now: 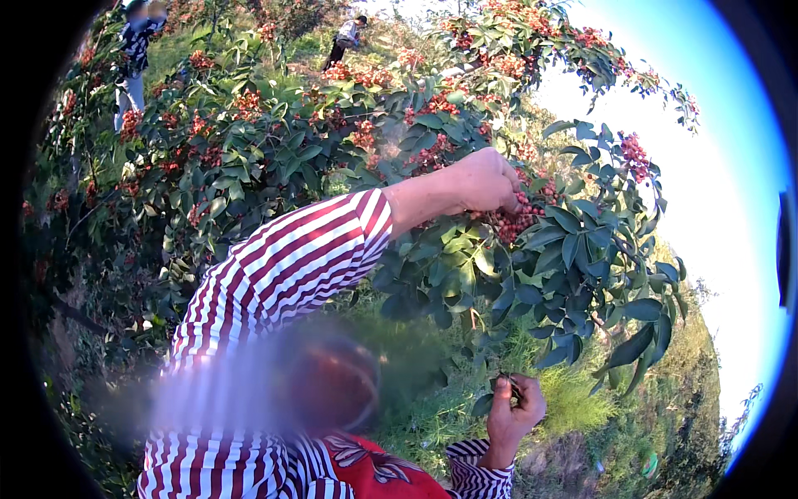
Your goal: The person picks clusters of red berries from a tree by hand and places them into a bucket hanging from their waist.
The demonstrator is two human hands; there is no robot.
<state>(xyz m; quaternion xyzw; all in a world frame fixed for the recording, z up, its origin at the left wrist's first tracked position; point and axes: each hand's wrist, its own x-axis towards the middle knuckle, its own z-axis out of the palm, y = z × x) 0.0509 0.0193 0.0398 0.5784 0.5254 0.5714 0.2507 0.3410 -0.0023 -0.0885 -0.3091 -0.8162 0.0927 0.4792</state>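
Sunlit bushes (274, 141) thick with green leaves and red berries fill the left and far parts of the scene, with bright sky (715, 75) on the right. Two people stand among the greenery, one at the far left (133, 62), another near the far middle (345, 37). From the near left, an arm in a striped sleeve (291, 249) stretches across to a leafy branch (573, 237). Its left hand (486, 181), fingers curled in, is at a berry cluster (524, 218) right of the middle; the fingertips are hidden, so I cannot tell whether they pinch any berries. Lower down, nearer and to the right, the right hand (517, 412) has thumb and fingers curled around a small dark thing (517, 392), too unclear to name. Beside its thumb is a dark green leaf (482, 405). Red patterned cloth (382, 472) shows at the near edge.
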